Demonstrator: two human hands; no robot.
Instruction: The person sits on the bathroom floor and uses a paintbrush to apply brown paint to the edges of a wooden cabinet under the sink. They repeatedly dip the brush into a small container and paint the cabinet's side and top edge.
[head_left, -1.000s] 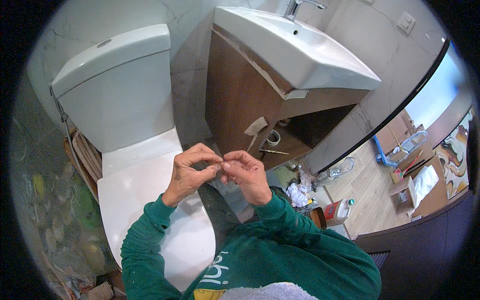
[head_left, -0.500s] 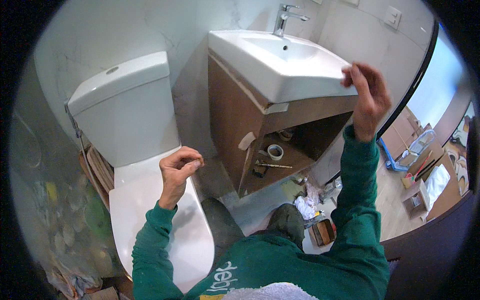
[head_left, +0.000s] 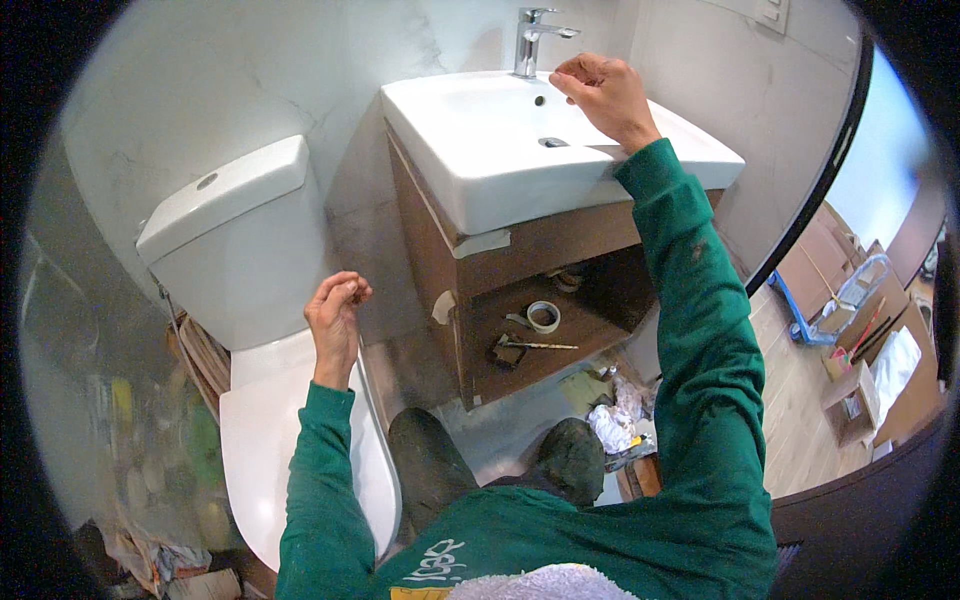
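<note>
My right hand (head_left: 606,98) hangs over the bowl of the white washbasin (head_left: 440,130), just right of and below the chrome faucet (head_left: 528,45). Its fingertips are pinched together; whatever they may hold is too small or hidden to make out. Near the front of the toilet tank (head_left: 245,265), above the seat end, my left hand (head_left: 337,318) is raised with its fingers curled against the thumb. Nothing I can name shows in it. Neither hand appears to touch the basin, the faucet or the toilet. The drain (head_left: 552,143) shows below my right hand.
Under the basin stands a brown open cabinet (head_left: 420,225) holding a roll of tape (head_left: 543,317) and a paintbrush (head_left: 540,346). Crumpled plastic (head_left: 610,428) and other clutter lie on the floor by my knees. A blue trolley (head_left: 795,315) and cardboard stand beyond the doorway.
My right hand has moved left and up, from the basin's right front edge to over its bowl. My left hand has shifted slightly left. The view has turned a little, showing more of the basin.
</note>
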